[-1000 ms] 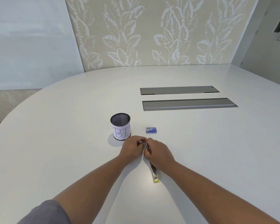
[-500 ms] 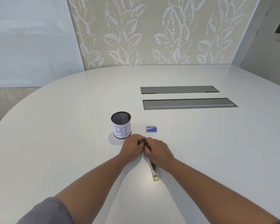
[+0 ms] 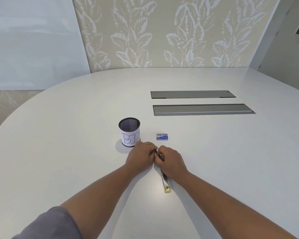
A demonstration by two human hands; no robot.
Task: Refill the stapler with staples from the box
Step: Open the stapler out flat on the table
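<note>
The stapler point(image 3: 165, 182) lies swung open on the white table, its metal staple channel and yellow end pointing towards me. My left hand point(image 3: 141, 156) and my right hand point(image 3: 171, 162) meet over its far end, fingers closed on the dark part of the stapler there; that part is mostly hidden by the fingers. The small blue staple box point(image 3: 162, 136) sits shut on the table just beyond my hands, apart from them.
A black mesh cup point(image 3: 129, 131) with a paper label reading "BIN" stands left of the staple box, close to my left hand. Two long grey cable hatches point(image 3: 203, 109) are set into the table point(image 3: 59, 144) further back.
Both hands stay on the stapler's far end with only slight finger shifts. The stapler and box have not moved.
</note>
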